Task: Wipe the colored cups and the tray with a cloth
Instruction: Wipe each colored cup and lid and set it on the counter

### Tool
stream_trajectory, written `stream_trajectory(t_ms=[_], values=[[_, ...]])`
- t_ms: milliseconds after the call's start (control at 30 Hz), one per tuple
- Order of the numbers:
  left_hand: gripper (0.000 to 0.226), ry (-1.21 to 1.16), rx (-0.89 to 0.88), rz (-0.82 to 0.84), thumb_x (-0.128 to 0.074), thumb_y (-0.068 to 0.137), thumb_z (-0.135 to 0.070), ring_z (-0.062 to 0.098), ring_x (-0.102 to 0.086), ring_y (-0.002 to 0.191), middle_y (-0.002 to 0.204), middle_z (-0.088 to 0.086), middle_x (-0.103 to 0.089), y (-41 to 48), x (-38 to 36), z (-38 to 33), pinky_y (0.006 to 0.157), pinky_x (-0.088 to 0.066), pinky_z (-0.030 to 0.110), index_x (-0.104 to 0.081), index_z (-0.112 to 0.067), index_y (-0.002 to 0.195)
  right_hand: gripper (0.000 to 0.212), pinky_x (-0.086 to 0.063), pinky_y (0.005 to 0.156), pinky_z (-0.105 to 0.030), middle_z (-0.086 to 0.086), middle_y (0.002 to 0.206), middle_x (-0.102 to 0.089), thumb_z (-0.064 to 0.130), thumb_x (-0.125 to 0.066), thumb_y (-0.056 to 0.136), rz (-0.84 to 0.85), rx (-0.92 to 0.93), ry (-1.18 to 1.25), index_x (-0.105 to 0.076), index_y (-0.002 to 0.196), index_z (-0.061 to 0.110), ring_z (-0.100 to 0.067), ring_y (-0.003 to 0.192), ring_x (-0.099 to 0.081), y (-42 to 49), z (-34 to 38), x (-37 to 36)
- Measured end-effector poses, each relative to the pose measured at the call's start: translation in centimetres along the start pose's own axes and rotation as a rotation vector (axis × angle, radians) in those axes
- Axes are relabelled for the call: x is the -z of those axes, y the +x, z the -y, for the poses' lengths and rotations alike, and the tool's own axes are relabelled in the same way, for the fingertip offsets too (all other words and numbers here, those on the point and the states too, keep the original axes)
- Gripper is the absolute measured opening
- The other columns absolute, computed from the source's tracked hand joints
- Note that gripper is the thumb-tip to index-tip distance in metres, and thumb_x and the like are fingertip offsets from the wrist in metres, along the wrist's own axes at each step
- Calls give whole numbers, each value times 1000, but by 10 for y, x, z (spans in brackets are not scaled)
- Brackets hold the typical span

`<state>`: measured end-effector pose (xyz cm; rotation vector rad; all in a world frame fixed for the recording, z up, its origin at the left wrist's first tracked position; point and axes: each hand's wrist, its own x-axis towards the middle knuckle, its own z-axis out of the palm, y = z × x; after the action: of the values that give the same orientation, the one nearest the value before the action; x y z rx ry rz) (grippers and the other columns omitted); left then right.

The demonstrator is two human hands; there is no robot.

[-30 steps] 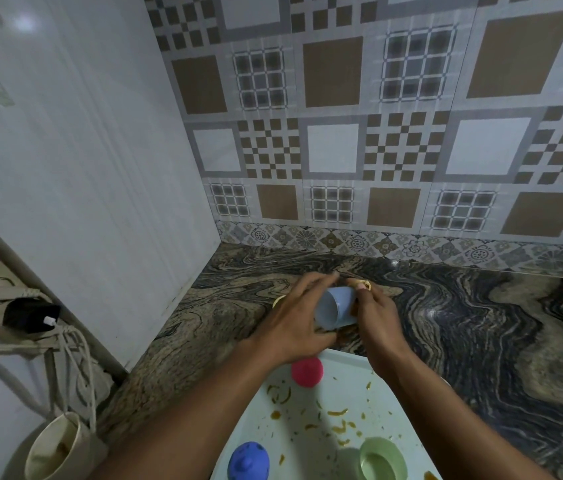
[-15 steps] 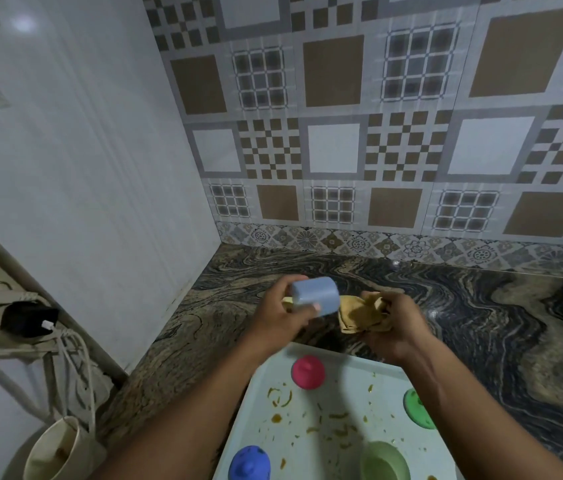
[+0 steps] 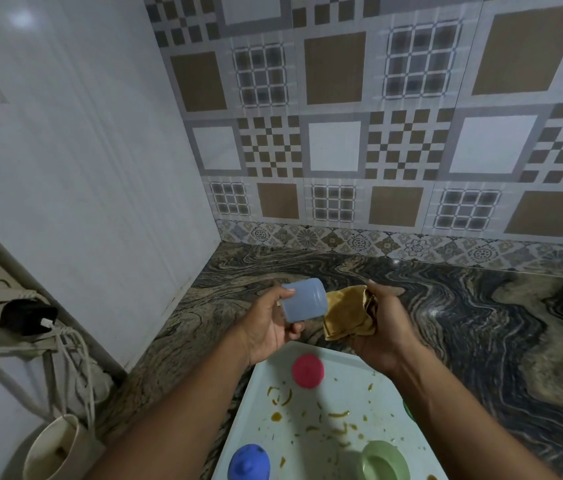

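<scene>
My left hand (image 3: 266, 327) holds a light blue cup (image 3: 304, 299) on its side above the counter, just beyond the tray's far edge. Right beside the cup, my right hand (image 3: 382, 327) grips a crumpled yellow-brown cloth (image 3: 349, 313). Below both hands lies a white tray (image 3: 311, 441) smeared with orange-yellow bits. On the tray stand an upside-down pink cup (image 3: 307, 370), an upside-down dark blue cup (image 3: 249, 462) and an upright pale green cup (image 3: 384, 462). A sliver of another green cup (image 3: 408, 410) shows behind my right forearm.
The tray rests on a dark marbled counter (image 3: 481, 327) in a corner, with a patterned tile wall behind and a plain white wall on the left. At lower left hang a black plug (image 3: 27, 317) with white cables and a beige pot (image 3: 55, 448).
The cloth has come out of the light blue cup. My hands have drawn apart, the left turning the cup onto its side and the right holding the bunched cloth next to it.
</scene>
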<state>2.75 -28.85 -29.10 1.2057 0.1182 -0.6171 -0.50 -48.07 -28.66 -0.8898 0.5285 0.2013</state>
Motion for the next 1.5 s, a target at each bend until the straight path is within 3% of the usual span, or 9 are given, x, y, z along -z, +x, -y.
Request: stream_trajectory(t_ms=[133, 300, 433, 567, 800, 1033, 1200, 1367, 1500], values=[[57, 8, -8, -24, -67, 68, -36, 18, -47, 59, 94, 13, -54, -1, 2, 2, 53, -34, 27, -57, -12, 119, 41, -58, 70, -54, -24, 118, -67, 38, -52, 98, -71, 58, -25, -62, 120, 5, -42, 100, -66, -1, -3, -2], [50, -110, 11, -14, -54, 85, -46, 19, -42, 57, 83, 12, -56, -2, 3, 2, 49, -29, 26, -61, -7, 116, 37, -53, 89, -50, -9, 95, -78, 36, -44, 104, -67, 209, -122, -72, 98, 12, -33, 98, -68, -14, -8, -8], [53, 5, -18, -90, -60, 84, -54, 16, -46, 56, 74, 6, -59, 6, -2, 8, 49, -31, 25, -62, -9, 112, 38, -51, 97, -47, -5, 115, -72, 39, -38, 106, -5, 289, -180, -69, 118, 21, -26, 111, -65, -20, -17, -19], [38, 69, -134, -79, -70, 83, -44, 21, -63, 85, 99, 12, -69, 11, -11, 11, 68, -50, 31, -69, -15, 108, 38, -50, 103, -46, 3, 133, -62, 48, -34, 106, 108, 348, -356, -64, 129, 40, -18, 121, -60, -21, -22, -24], [43, 445, -325, -48, -78, 75, -51, 27, -64, 112, 126, 7, -65, 9, -8, 8, 89, -56, 45, -69, -37, 115, 30, -53, 100, -47, 0, 128, -62, 34, -43, 106, 105, 417, -495, -62, 127, 27, -17, 111, -62, -21, -15, -24], [67, 736, -384, -143, -68, 64, -81, 15, -66, 111, 125, -4, -64, 12, -12, 4, 97, -56, 48, -61, -48, 121, 32, -50, 102, -52, -2, 123, -65, 37, -44, 105, 5, 395, -418, -63, 126, 22, -24, 114, -63, -15, -15, -18], [64, 790, -348, -126, -74, 66, -68, 22, -72, 100, 120, -3, -67, 11, -11, 9, 90, -57, 53, -58, -40, 122, 40, -47, 105, -53, -8, 133, -63, 38, -44, 105, -32, 366, -391, -61, 133, 14, -29, 120, -60, -6, -20, -12], [56, 966, -463, -128, -78, 69, -57, 21, -69, 95, 121, -11, -58, 10, -6, 11, 77, -59, 51, -52, -49, 118, 35, -52, 94, -62, -20, 98, -71, 31, -41, 107, -44, 144, -372, -64, 96, 7, -44, 99, -67, 3, -17, -6], [56, 1117, -426, -130, -76, 79, -48, 19, -58, 111, 132, -10, -50, 13, -7, 6, 85, -54, 44, -47, -43, 127, 32, -57, 86, -58, -22, 111, -67, 28, -42, 106, -159, 67, -309, -57, 128, 10, -43, 96, -66, 14, -5, 9]])
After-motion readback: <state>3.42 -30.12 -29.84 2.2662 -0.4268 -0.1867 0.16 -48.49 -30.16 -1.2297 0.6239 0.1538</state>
